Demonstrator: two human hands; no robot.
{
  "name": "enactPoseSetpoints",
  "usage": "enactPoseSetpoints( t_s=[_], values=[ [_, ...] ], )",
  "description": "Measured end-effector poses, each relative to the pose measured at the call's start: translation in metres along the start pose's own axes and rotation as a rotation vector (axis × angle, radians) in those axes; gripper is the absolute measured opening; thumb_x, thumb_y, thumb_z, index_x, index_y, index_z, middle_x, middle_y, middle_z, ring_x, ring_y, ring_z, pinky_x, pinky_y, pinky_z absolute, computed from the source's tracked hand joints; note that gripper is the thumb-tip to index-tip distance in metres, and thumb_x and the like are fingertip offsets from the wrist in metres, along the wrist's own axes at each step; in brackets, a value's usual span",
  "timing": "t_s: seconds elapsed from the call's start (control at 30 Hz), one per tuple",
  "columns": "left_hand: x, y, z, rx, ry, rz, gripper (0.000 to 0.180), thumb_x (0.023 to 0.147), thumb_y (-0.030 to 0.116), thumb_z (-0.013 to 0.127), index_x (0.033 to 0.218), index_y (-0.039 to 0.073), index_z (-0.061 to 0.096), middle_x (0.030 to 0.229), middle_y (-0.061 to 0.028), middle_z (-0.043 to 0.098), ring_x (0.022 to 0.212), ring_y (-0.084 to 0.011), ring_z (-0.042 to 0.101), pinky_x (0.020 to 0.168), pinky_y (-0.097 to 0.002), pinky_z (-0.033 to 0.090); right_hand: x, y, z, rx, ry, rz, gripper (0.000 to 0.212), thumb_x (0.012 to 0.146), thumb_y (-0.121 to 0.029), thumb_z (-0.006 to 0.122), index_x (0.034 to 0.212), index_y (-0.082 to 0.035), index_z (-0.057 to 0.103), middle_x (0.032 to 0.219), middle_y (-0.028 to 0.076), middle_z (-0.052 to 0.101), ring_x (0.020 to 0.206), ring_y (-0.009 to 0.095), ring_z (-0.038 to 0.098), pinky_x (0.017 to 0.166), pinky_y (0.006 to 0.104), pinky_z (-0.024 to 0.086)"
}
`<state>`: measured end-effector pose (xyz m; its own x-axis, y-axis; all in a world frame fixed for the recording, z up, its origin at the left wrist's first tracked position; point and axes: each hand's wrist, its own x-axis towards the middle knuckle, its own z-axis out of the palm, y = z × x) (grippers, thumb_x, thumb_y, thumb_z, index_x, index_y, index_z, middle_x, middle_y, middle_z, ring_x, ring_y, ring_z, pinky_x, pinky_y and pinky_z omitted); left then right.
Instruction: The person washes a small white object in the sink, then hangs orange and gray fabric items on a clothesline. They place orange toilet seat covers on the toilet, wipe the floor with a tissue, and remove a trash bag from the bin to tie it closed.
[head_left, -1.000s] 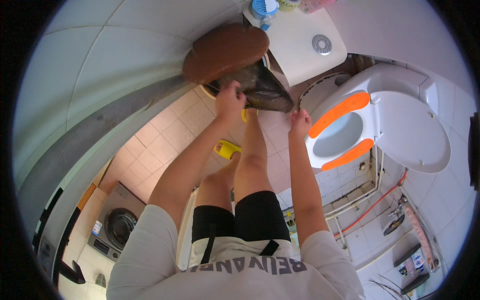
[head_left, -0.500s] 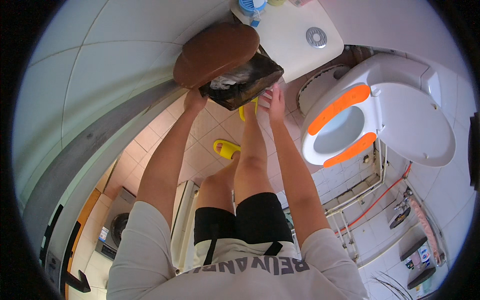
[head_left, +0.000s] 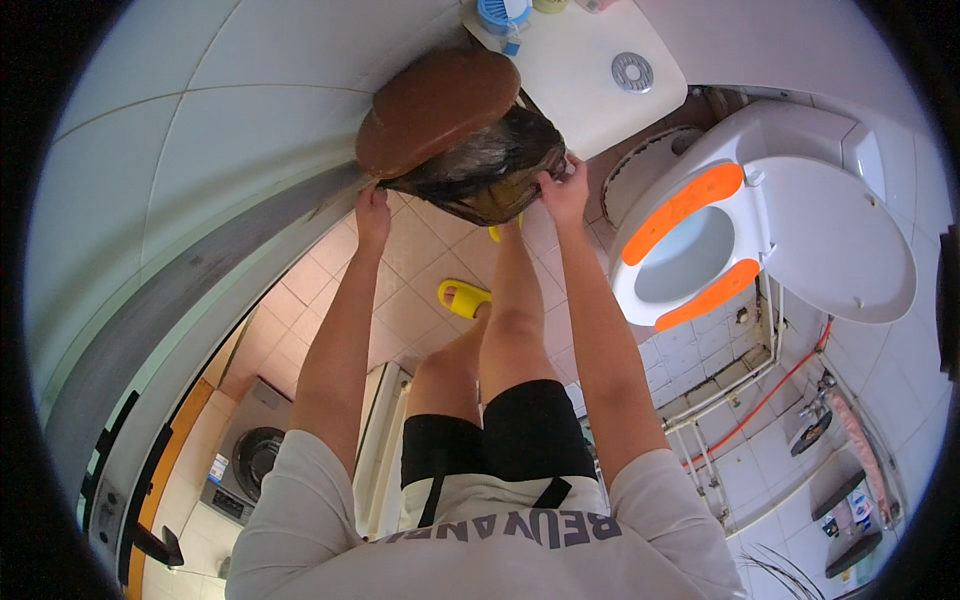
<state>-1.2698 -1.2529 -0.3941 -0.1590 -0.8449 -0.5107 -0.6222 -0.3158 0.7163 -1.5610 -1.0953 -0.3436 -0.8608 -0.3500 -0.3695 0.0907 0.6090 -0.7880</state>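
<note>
A trash bin with its rounded brown lid [head_left: 440, 110] swung up stands at the far wall, beside the white countertop. A dark plastic bag [head_left: 490, 165] lines its mouth, and the bag's near side is drawn across the opening. My left hand [head_left: 373, 214] is closed on the bag's left corner, just under the lid. At the right corner, my right hand [head_left: 566, 192] pinches the bag's edge between thumb and fingers. Both arms reach forward. Most of the bin's body is hidden beneath the bag.
A white toilet [head_left: 680, 255] with orange seat pads and a raised lid stands to the right. The white countertop [head_left: 585, 80] carries a blue basket [head_left: 503, 14]. A sliding-door rail [head_left: 190, 270] curves along the left. My feet wear yellow slippers [head_left: 464, 298] on the tiled floor.
My right hand, which was spread beside the bin, has closed on the bag. The bag's near edge has come up, covering the pale waste inside. My left hand has shifted slightly down and left.
</note>
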Motion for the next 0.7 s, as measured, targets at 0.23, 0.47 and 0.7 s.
enactPoseSetpoints(
  t_s=[0.23, 0.47, 0.7],
  values=[
    [-0.017, 0.069, -0.009, -1.17, 0.111, -0.49, 0.024, 0.094, 0.02, 0.038, 0.095, 0.0, 0.051, 0.105, -0.0122, 0.053, 0.106, -0.0296, 0.053, 0.09, -0.0438, 0.048, 0.015, 0.008, -0.038, -0.114, -0.059, -0.339, 0.032, 0.072, 0.006, 0.052, 0.1, -0.007, 0.061, 0.085, 0.018, 0.065, 0.073, 0.033, 0.064, 0.067, 0.0362, 0.05],
    [-0.059, 0.083, -0.022, -0.679, 0.081, -0.349, 0.025, 0.096, 0.027, 0.037, 0.095, 0.003, 0.044, 0.095, -0.0106, 0.048, 0.104, -0.0318, 0.053, 0.095, -0.0522, 0.045, -0.011, 0.009, -0.05, -0.193, -0.183, -0.497, 0.029, 0.073, 0.004, 0.049, 0.094, -0.005, 0.067, 0.084, 0.014, 0.066, 0.068, 0.028, 0.063, 0.067, 0.0327, 0.051],
    [-0.106, 0.092, -0.032, -0.543, 0.191, -0.185, 0.025, 0.094, 0.022, 0.038, 0.105, 0.001, 0.048, 0.116, -0.0122, 0.049, 0.113, -0.0277, 0.048, 0.089, -0.0418, 0.046, -0.042, 0.014, -0.052, 0.558, 0.198, -0.054, 0.019, 0.083, 0.003, 0.048, 0.089, 0.004, 0.066, 0.073, 0.003, 0.062, 0.067, 0.008, 0.055, 0.061, 0.0222, 0.046]
  ],
)
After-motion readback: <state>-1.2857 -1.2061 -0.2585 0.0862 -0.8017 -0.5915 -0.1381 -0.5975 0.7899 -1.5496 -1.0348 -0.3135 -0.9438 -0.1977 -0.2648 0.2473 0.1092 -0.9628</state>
